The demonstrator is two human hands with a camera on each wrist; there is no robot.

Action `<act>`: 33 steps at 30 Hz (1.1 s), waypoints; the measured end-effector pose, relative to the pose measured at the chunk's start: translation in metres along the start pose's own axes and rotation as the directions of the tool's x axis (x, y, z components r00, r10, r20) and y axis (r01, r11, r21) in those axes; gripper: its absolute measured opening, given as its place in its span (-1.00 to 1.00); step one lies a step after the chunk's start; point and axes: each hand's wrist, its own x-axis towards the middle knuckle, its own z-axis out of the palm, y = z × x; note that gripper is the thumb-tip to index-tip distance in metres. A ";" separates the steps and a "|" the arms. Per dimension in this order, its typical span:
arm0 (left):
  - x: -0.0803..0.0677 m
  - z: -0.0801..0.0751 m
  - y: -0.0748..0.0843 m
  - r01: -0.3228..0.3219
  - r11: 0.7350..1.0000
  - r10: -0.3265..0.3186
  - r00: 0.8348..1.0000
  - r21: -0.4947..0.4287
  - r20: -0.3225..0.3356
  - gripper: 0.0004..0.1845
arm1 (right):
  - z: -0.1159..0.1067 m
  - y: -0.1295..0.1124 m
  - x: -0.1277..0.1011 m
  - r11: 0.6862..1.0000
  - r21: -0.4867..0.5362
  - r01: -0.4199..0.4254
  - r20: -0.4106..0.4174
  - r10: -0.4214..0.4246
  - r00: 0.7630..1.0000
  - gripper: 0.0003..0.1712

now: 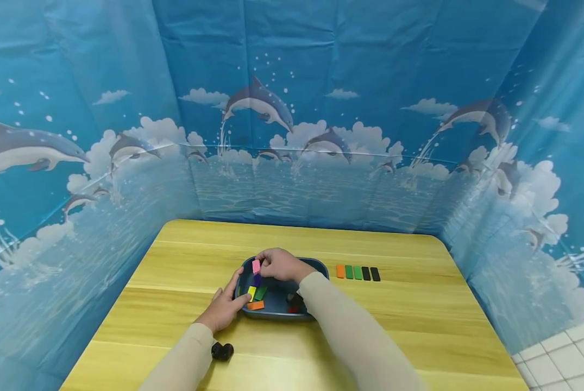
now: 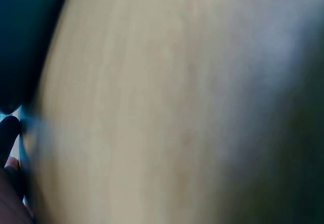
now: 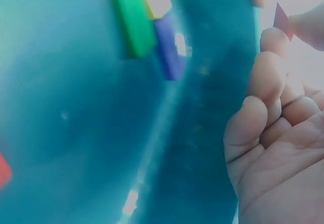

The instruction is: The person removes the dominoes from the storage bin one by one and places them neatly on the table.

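A dark blue tray [image 1: 316,267] stands on the wooden table [image 1: 409,326] with several coloured blocks in it: purple [image 1: 257,280], yellow [image 1: 251,292], green [image 1: 261,293], orange [image 1: 255,305]. My right hand [image 1: 278,264] pinches a pink block [image 1: 256,266] above the tray's far left part. My left hand [image 1: 225,307] rests against the tray's left rim, fingers straight. In the right wrist view the tray's inside [image 3: 101,133], the green block [image 3: 133,17] and the purple block [image 3: 168,47] show, and a corner of the pink block [image 3: 281,19] sticks out past my curled fingers [image 3: 263,87]. The left wrist view is a blur of table [image 2: 152,107].
A row of flat blocks [image 1: 357,272], orange, two green, two black, lies on the table right of the tray. A small black object [image 1: 221,351] sits near my left forearm. Blue dolphin-print sheets [image 1: 292,108] wall in the table on three sides.
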 end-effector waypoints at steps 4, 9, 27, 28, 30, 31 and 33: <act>0.001 -0.004 -0.001 0.020 1.000 -0.020 1.000 0.010 0.012 -0.17 | -0.026 -0.005 -0.015 0.997 0.036 0.066 -0.030 -0.065 0.997 -0.43; 0.003 -0.010 -0.001 -0.020 1.000 0.019 1.000 0.018 0.014 -0.17 | -0.069 0.005 -0.045 0.994 0.072 0.085 -0.143 -0.074 0.987 -0.43; -0.001 -0.010 0.000 -0.026 1.000 0.025 0.999 0.012 0.043 -0.16 | -0.085 0.131 -0.156 0.980 0.022 -0.198 -0.184 0.198 0.963 -0.34; -0.001 -0.009 0.000 -0.030 1.000 0.030 0.998 0.008 0.046 -0.16 | -0.082 0.134 -0.158 0.978 0.024 -0.207 -0.181 0.208 0.961 -0.35; -0.002 -0.007 0.000 -0.031 1.000 0.031 0.998 0.003 0.053 -0.16 | -0.077 0.140 -0.161 0.975 0.039 -0.217 -0.178 0.221 0.959 -0.34; -0.002 -0.006 0.000 -0.032 0.999 0.032 0.998 0.003 0.059 -0.16 | -0.075 0.142 -0.162 0.973 0.040 -0.225 -0.177 0.229 0.957 -0.34; -0.002 -0.004 0.000 -0.034 0.999 0.034 0.997 0.000 0.064 -0.16 | -0.071 0.145 -0.165 0.969 0.029 -0.247 -0.174 0.248 0.953 -0.36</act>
